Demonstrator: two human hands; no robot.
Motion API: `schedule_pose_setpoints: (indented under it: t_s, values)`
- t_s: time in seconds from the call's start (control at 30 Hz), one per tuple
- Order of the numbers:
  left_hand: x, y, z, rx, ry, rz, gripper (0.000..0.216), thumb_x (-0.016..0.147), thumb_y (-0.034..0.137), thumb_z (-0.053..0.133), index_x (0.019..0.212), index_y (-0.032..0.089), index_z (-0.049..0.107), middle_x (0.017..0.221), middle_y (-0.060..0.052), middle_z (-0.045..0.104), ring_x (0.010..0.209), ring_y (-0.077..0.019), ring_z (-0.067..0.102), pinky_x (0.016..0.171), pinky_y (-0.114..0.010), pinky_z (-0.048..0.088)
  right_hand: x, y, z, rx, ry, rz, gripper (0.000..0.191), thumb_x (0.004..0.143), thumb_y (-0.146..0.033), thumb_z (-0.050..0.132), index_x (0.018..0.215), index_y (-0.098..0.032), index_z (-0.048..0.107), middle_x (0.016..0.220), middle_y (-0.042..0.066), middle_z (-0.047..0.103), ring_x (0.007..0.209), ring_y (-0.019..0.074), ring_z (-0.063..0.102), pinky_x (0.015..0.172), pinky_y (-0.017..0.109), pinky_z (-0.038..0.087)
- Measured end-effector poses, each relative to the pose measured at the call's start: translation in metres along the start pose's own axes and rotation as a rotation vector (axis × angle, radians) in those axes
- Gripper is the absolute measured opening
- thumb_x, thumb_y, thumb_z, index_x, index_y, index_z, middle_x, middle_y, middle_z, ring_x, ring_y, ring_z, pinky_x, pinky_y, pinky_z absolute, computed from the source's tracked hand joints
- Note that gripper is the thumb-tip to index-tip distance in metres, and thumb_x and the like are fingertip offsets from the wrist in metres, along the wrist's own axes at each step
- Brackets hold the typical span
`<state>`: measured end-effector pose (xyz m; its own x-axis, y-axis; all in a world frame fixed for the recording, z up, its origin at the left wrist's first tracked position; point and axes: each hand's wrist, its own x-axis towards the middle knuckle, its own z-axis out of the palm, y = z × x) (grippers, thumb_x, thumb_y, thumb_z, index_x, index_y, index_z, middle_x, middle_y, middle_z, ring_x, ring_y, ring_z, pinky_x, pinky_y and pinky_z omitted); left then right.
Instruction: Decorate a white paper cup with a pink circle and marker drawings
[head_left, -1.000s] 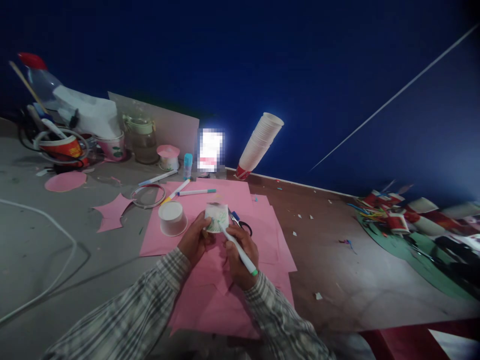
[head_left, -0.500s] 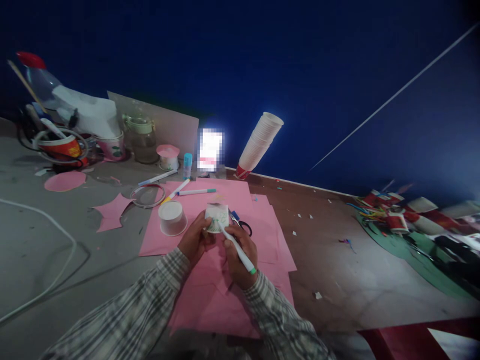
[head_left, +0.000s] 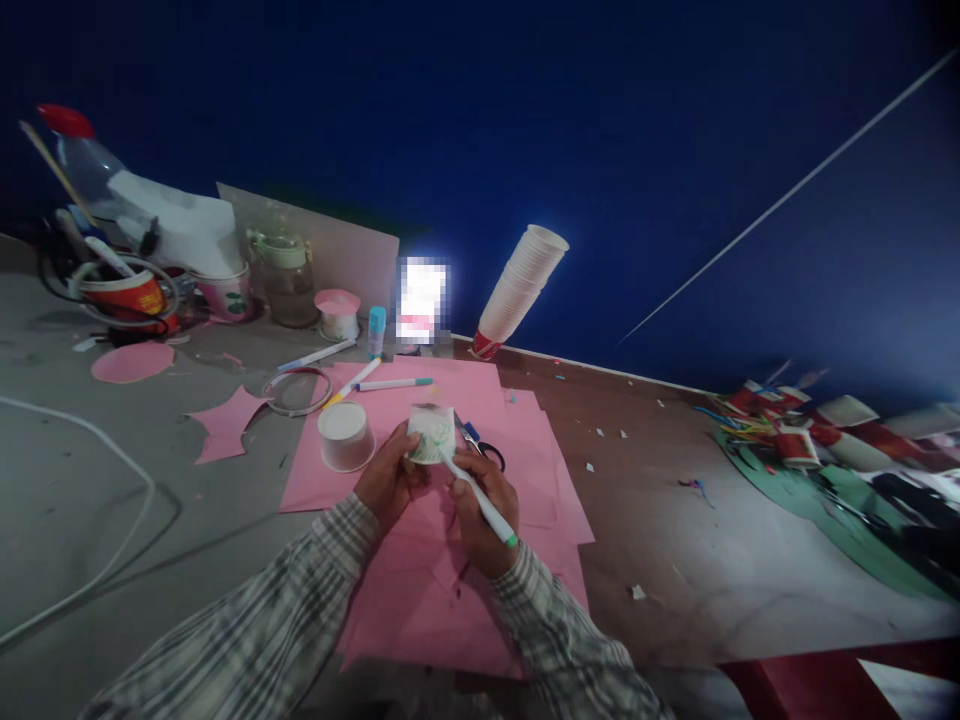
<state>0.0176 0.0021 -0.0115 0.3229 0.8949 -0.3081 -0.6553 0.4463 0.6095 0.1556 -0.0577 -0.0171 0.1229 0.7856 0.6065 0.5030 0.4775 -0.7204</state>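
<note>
Pink paper (head_left: pixel 390 400) underneath; left hand (head_left: pixel 390 482) grips cup (head_left: pixel 433 434) (green marks), right hand (head_left: pixel 480 512) pinches marker (head_left: pixel 480 502).

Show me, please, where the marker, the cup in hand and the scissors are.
marker (head_left: pixel 480 500), head view, middle of its white barrel.
cup (head_left: pixel 433 436), head view, its side with green drawing.
scissors (head_left: pixel 491 455), head view, black handle loop on the pink paper.
</note>
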Motion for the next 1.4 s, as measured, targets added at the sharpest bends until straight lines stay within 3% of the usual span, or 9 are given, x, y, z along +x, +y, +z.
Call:
schedule_pose_setpoints:
  t_s: [0.3,0.6,0.87,0.97,1.2,1.4]
  values:
    - [-0.003,0.002,0.006,0.017,0.010,0.019,0.034,0.066,0.031,0.082,0.093,0.018,0.065,0.056,0.009,0.052,0.040,-0.0039,0.036,0.040,-0.014,0.030,-0.009,0.012,0.002,0.090,0.021,0.099,0.032,0.098,-0.048,0.060,0.111,-0.022,0.073,0.108,0.011,0.078,0.094,0.0260,0.078,0.083,0.041,0.066]
    - [-0.002,0.002,0.007,0.007,0.010,0.027,0.036,0.063,0.030,0.084,0.092,0.018,0.066,0.059,0.008,0.055,0.043,-0.0042,0.039,0.039,-0.014,0.030,-0.007,0.007,0.001,0.085,0.013,0.091,0.027,0.097,-0.041,0.062,0.110,-0.021,0.073,0.107,0.011,0.078,0.091,0.0248,0.077,0.084,0.042,0.066]
    - [-0.005,0.004,0.009,-0.033,0.059,-0.004,0.034,0.065,0.030,0.083,0.091,0.018,0.064,0.059,0.008,0.055,0.041,-0.0044,0.037,0.040,-0.016,0.032,0.005,-0.003,-0.005,0.174,0.127,0.145,0.027,0.100,-0.044,0.058,0.109,-0.020,0.069,0.076,0.003,0.071,0.061,0.0179,0.069,0.056,0.031,0.059]
    - [-0.004,0.003,0.007,-0.034,0.040,-0.013,0.031,0.068,0.031,0.082,0.088,0.019,0.063,0.057,0.009,0.052,0.041,-0.0052,0.036,0.041,-0.017,0.032,0.008,-0.006,-0.007,0.229,0.145,0.151,0.026,0.100,-0.043,0.057,0.106,-0.020,0.067,0.075,0.003,0.070,0.059,0.0174,0.068,0.055,0.031,0.058]
    - [-0.002,0.001,0.003,-0.037,0.028,0.004,0.031,0.066,0.030,0.085,0.081,0.018,0.060,0.058,0.008,0.054,0.043,-0.0049,0.039,0.043,-0.017,0.035,0.001,-0.003,-0.005,0.211,0.040,0.186,0.029,0.098,-0.046,0.059,0.108,-0.021,0.069,0.075,0.002,0.069,0.058,0.0170,0.066,0.056,0.031,0.058]
    - [-0.003,0.002,0.004,-0.051,0.030,-0.011,0.029,0.069,0.031,0.082,0.081,0.019,0.059,0.056,0.009,0.052,0.040,-0.0057,0.037,0.041,-0.018,0.032,0.006,-0.002,-0.004,0.224,0.125,0.188,0.033,0.099,-0.050,0.059,0.107,-0.020,0.068,0.076,0.004,0.071,0.061,0.0176,0.068,0.056,0.031,0.058]
